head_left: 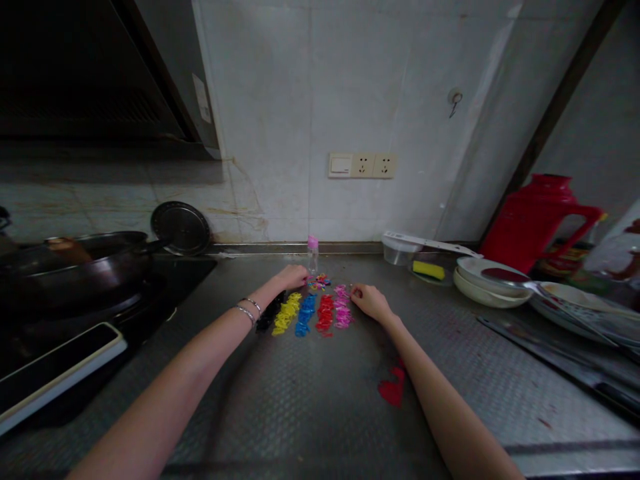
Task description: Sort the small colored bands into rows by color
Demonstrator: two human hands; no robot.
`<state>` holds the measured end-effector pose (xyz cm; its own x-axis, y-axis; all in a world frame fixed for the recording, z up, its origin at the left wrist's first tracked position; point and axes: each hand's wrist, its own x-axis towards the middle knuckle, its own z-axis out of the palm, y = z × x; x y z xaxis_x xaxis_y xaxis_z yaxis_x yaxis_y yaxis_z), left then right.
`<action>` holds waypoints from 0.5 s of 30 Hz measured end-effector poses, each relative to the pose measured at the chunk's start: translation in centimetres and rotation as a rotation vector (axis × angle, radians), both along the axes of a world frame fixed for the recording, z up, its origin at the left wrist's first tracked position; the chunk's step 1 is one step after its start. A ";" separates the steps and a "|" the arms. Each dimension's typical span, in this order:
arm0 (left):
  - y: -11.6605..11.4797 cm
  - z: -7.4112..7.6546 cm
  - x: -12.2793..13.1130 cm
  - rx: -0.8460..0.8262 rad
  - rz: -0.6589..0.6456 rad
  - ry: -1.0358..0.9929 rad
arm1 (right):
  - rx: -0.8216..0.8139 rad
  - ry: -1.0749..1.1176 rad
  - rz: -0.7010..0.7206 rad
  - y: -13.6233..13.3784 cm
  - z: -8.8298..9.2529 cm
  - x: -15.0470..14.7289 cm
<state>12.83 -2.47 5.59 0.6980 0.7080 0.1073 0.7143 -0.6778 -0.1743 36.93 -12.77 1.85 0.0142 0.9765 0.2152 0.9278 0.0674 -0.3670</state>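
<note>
- Head view, the pieces: small looped bits, rubber bands by their look, lie on the metal counter [295, 400] in five rows — black row [268, 316], yellow row [287, 315], blue row [305, 316], red row [325, 313] and pink row [343, 308] — with a mixed pile [319, 283] beyond them, just in front of a pink-capped bottle [313, 259].
- Handling: they should be very light, soft and springy, hard to break but apt to cling together; a fingertip pinch on one loop's edge seems the best hold.
- Left hand [291, 275]: reaches in from the left, palm down, fingers curled at the mixed pile's left edge; whether they grip a piece I cannot tell.
- Right hand [371, 302]: just right of the pink row, wrist bent inward, fingers bent together; I cannot tell whether anything is pinched.
</note>
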 end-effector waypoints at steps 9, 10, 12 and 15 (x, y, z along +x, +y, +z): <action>0.6 1.2 4.4 -0.065 -0.032 -0.212 | -0.010 0.006 -0.011 0.0 0.0 0.1; 0.5 1.1 5.3 -0.081 -0.033 -0.229 | -0.010 0.009 -0.009 0.0 0.0 0.1; 0.2 0.9 6.9 -0.109 -0.027 -0.241 | -0.007 0.015 -0.003 0.0 0.0 0.1; -0.4 0.4 8.6 -0.150 -0.015 -0.228 | -0.006 0.016 0.000 -0.1 0.1 0.1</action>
<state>21.48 -2.84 5.96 0.6784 0.7175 0.1580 0.7132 -0.6948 0.0929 37.00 -12.82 1.90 0.0178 0.9778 0.2090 0.9217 0.0649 -0.3823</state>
